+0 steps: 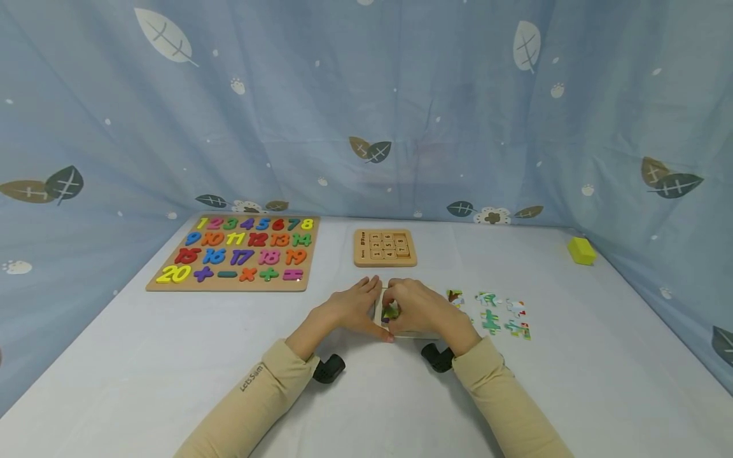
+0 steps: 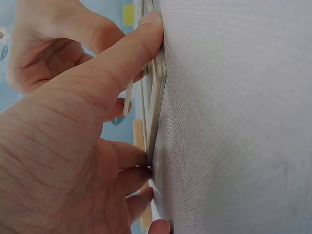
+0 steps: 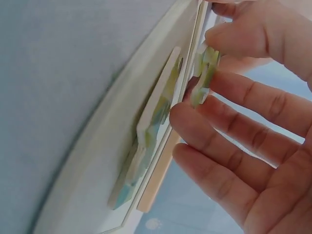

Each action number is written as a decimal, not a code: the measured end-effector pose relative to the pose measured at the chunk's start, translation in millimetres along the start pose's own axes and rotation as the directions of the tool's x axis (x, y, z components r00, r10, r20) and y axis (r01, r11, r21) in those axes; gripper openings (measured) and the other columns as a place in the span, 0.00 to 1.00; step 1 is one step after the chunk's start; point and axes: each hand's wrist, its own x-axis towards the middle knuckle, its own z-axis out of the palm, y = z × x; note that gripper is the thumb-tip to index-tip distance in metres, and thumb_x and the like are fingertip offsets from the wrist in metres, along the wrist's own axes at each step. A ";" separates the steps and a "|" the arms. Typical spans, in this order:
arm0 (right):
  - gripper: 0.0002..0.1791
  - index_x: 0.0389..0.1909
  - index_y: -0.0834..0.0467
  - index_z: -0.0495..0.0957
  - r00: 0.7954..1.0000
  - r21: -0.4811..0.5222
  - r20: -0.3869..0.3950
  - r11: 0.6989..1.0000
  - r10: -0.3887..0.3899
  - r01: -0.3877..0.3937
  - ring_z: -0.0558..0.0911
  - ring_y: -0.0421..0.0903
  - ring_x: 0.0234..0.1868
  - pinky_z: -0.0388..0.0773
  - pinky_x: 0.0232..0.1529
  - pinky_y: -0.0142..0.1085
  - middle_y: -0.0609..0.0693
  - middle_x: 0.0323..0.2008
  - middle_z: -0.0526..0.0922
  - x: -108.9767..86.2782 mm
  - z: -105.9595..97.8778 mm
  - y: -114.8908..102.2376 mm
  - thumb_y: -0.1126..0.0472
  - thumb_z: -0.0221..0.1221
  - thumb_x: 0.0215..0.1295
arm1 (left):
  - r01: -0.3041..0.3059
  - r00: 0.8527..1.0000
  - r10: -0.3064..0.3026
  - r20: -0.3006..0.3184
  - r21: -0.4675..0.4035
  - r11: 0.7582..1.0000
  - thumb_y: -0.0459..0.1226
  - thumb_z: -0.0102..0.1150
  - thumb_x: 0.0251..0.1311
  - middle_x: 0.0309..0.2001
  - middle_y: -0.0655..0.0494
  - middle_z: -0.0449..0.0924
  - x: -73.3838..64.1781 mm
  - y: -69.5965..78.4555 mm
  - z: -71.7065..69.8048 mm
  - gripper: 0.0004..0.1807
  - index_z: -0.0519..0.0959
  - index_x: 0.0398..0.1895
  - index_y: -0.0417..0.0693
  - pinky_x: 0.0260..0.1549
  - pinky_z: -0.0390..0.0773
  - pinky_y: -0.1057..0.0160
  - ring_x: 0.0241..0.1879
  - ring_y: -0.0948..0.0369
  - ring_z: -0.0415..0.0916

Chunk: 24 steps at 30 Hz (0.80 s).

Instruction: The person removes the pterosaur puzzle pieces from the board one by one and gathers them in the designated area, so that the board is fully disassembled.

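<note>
A shallow, pale puzzle tray lies on the table, mostly hidden by both hands. My left hand is spread at its left end, thumb along the near edge and fingertips touching the side. Over the tray, my right hand pinches a green-and-white jigsaw piece between thumb and fingers, tilted on edge. Below it, joined jigsaw pieces lie on the tray in the right wrist view. Several loose jigsaw pieces are spread on the cloth to the right.
A board of coloured numbers lies at the back left. Behind the hands is a wooden number slide puzzle. A yellow block stands at the far right, and a blue leaf-print curtain closes off the back.
</note>
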 end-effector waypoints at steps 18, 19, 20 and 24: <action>0.10 0.35 0.59 0.85 1.000 0.007 0.008 1.000 -0.020 0.020 0.69 0.37 0.24 0.69 0.27 0.28 0.47 0.31 0.78 -2.3 -8.3 -2.3 0.62 0.70 0.50 | 0.000 1.000 0.000 0.002 -0.023 1.000 0.66 0.63 0.47 0.78 0.53 0.37 -1.7 -1.1 0.3 0.63 0.43 0.77 0.46 0.65 0.61 0.40 0.77 0.54 0.37; 0.10 0.35 0.59 0.85 1.000 0.001 0.006 1.000 -0.026 0.026 0.69 0.37 0.24 0.69 0.27 0.27 0.47 0.31 0.78 -2.9 -8.4 -1.6 0.62 0.70 0.50 | 0.000 1.000 0.000 0.003 -0.019 1.000 0.67 0.63 0.47 0.78 0.53 0.37 -1.4 -0.8 0.3 0.63 0.44 0.77 0.46 0.65 0.61 0.40 0.77 0.54 0.37; 0.10 0.35 0.59 0.85 1.000 0.002 0.005 1.000 -0.026 0.026 0.69 0.37 0.23 0.69 0.26 0.27 0.47 0.31 0.78 -3.5 -8.7 -1.3 0.62 0.70 0.50 | -0.001 1.000 0.001 0.004 -0.015 1.000 0.67 0.63 0.47 0.78 0.53 0.37 -1.4 -0.5 0.2 0.63 0.44 0.77 0.46 0.65 0.61 0.40 0.77 0.54 0.37; 0.09 0.33 0.60 0.85 1.000 0.012 -0.009 1.000 -0.025 0.025 0.68 0.36 0.22 0.68 0.24 0.26 0.47 0.30 0.78 -7.3 -10.8 0.0 0.63 0.70 0.50 | 0.003 1.000 -0.004 0.005 0.004 1.000 0.68 0.62 0.47 0.78 0.53 0.37 -0.8 0.5 0.1 0.63 0.43 0.77 0.46 0.65 0.62 0.41 0.77 0.55 0.37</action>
